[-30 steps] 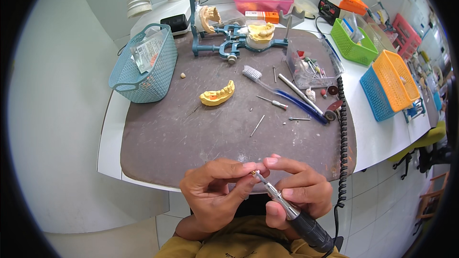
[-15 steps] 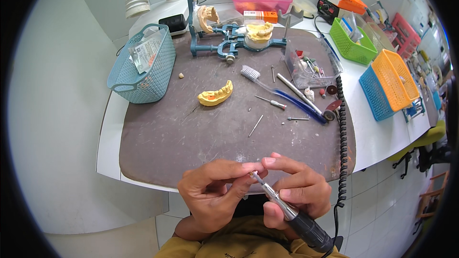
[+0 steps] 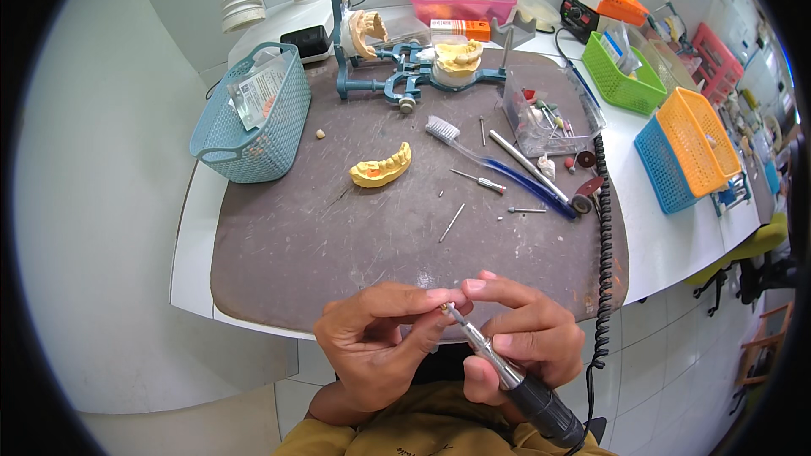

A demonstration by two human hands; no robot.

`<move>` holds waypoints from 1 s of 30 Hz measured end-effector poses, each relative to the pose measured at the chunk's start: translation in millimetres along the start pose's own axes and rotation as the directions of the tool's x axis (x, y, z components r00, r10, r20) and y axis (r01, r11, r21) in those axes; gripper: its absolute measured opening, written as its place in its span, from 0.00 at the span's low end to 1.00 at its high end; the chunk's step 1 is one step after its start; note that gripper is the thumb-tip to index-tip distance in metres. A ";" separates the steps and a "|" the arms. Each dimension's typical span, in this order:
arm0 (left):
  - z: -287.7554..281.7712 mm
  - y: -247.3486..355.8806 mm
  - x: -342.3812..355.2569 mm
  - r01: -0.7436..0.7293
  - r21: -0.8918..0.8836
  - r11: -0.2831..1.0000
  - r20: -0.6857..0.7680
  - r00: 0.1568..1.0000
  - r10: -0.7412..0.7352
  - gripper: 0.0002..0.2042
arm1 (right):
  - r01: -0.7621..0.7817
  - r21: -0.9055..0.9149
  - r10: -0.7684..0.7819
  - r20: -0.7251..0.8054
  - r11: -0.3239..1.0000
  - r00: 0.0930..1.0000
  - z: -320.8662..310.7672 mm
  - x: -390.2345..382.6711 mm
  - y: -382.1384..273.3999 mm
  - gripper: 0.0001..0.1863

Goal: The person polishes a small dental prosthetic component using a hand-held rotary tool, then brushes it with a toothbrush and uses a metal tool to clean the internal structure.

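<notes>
My left hand [image 3: 376, 342] pinches a tiny dental crown [image 3: 444, 308] between thumb and forefinger, close to the bench's front edge. Fingertips cover most of the crown. In my right hand [image 3: 534, 329] is a rotary handpiece [image 3: 505, 367] with a silver nose and black body, slanting up to the left. Its tip meets the crown or sits right beside it; I cannot tell which. My right forefinger reaches over to my left fingertip. Beyond the hands, a yellow dental model [image 3: 380, 167] rests on the brown work mat [image 3: 338, 245], and a small tooth-coloured piece [image 3: 320, 133] lies farther back.
A blue articulator [image 3: 397, 80] with plaster casts stands at the back. Right of centre lie a toothbrush [image 3: 473, 152], a metal bur [image 3: 452, 222] and a clear box [image 3: 541, 118] of burs. A teal basket [image 3: 258, 131] stands left. The handpiece's coiled cord [image 3: 605, 262] hangs down the right side.
The handpiece's rear end has shifted very slightly to the left. Both hands otherwise keep almost the same pose, and the things on the mat have not moved.
</notes>
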State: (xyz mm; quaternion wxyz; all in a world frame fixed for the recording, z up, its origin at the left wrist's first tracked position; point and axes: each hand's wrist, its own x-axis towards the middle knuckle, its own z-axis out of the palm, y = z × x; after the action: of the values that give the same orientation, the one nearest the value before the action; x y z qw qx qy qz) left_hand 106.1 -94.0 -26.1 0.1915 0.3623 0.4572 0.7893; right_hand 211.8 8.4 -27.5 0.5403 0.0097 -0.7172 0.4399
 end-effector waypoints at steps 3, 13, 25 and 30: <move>0.9 1.3 1.0 0.025 -0.026 0.999 -0.003 1.000 -0.025 0.10 | 0.004 0.016 -0.004 -0.028 1.000 1.000 0.4 -0.3 -0.8 0.20; -3.3 -3.8 -2.1 -0.012 0.014 1.000 -0.008 1.000 0.013 0.11 | -0.022 0.011 0.022 -0.053 1.000 0.998 3.8 -2.8 2.1 0.19; -0.9 -4.2 -0.5 -0.044 0.012 0.999 0.002 0.999 0.044 0.11 | 0.006 -0.007 -0.006 -0.021 1.000 1.000 1.2 0.8 1.4 0.18; -0.3 -3.4 0.4 -0.047 0.020 0.999 0.010 0.999 0.047 0.11 | -0.031 -0.021 0.030 -0.047 0.999 0.998 2.3 0.9 0.5 0.18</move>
State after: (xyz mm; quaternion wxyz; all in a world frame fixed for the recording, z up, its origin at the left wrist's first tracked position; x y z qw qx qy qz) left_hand 105.5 -92.2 -29.0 0.1714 0.3788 0.4556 0.7871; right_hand 209.4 7.6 -27.2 0.5500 -0.0174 -0.7094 0.4404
